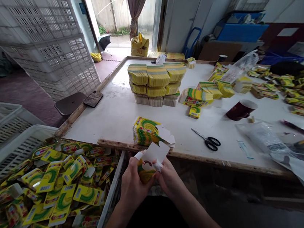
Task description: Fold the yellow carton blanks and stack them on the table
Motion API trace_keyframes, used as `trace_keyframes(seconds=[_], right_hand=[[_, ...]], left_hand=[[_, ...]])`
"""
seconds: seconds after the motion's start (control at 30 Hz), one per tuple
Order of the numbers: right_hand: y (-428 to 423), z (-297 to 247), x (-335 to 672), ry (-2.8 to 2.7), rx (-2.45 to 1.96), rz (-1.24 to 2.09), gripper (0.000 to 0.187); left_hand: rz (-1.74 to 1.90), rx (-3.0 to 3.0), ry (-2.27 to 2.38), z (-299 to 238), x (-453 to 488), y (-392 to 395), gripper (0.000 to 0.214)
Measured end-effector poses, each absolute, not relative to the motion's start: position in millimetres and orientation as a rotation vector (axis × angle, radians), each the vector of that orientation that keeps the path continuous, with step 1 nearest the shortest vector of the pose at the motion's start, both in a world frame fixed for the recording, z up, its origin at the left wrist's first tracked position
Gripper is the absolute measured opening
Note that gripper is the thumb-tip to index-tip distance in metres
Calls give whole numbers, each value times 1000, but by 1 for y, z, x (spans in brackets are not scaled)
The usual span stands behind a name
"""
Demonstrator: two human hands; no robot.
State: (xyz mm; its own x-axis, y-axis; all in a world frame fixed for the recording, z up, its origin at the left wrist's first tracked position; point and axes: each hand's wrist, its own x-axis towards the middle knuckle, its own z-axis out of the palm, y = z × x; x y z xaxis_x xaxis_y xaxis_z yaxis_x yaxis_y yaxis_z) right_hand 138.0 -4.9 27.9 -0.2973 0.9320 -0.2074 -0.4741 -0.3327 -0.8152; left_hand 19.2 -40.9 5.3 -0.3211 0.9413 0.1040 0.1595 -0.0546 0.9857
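Between my two hands, just off the table's front edge, is a small yellow and green carton (pixel 147 174) with its white flaps standing up. My left hand (pixel 134 178) grips its left side, fingers closed round it. On the other side my right hand (pixel 170 177) pinches the carton near a white flap. White coverings show on a fingertip or thumb of each hand. Right behind the hands, a stack of flat cartons (pixel 145 129) leans on the table, printed yellow and green, with white flaps toward the right.
A white crate (pixel 117 191) at left holds many yellow cartons (pixel 52 176). On the table (pixel 108 115) stand bundled carton stacks (pixel 158 76), scissors (pixel 211 143), a tipped dark mug (pixel 238 110), a phone (pixel 93 98) and a plastic bag (pixel 265 141). White baskets (pixel 51 48) tower at back left.
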Motion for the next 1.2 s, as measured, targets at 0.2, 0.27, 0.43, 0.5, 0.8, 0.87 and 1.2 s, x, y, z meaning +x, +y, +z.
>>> trace_keyframes(seconds=[0.2,0.27,0.43,0.5,0.8,0.87,1.2], right_hand=[[3,22,146,-1079,-840,1916,49],[3,20,147,-1146,-864,1855,48],[-6,25,153,-1648,-879,1560,56],[-10,26,154,-1873,-886,1359,69],[-1,4,163,-1925,-946,890,59],[3,4,167,-2038,-929,887,61],[26,25,188,-2206,-831,1075,22]], left_hand=[[1313,1631,1629,-2,14,-42,50],[1290,1640,1638,-1,12,-42,47],[1247,1425,1551,3,13,-38,59],[1256,1353,1486,0,16,-36,59],[1163,1578,1616,-1,9,-38,60],[1054,1698,1656,4,2,-39,54],[803,1903,1572,30,-16,-30,51]])
